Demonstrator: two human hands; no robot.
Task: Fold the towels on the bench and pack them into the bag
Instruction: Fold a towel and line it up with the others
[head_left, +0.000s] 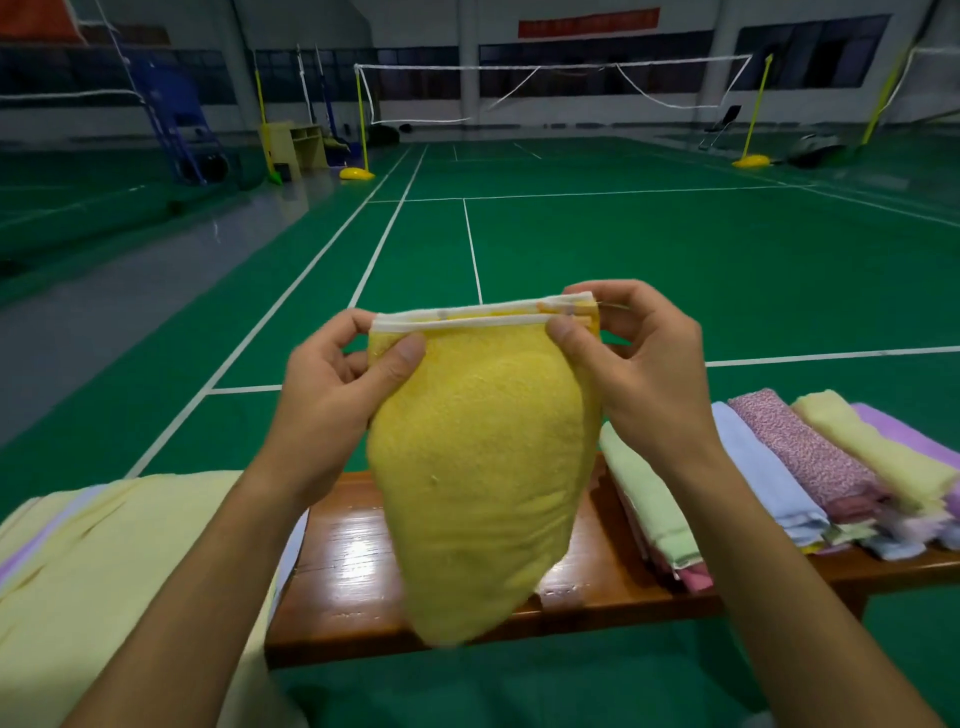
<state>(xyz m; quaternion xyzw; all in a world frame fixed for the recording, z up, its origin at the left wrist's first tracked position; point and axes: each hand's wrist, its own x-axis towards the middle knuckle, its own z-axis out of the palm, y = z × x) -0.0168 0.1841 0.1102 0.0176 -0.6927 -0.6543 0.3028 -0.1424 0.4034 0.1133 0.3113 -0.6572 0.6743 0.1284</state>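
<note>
While both hands pinch its doubled white hem above the bench (363, 561), left hand (337, 389) and right hand (639, 374), the yellow towel (478, 467) hangs limp, probably light; corner grips suit it.

No text can be read anywhere in the view. A red banner (588, 22) hangs on the far wall at the upper middle of the frame, and it carries a line of pale characters, but they are too small and blurred to make out. An orange-red panel (36, 21) in the upper left corner shows no legible marking either.
</note>
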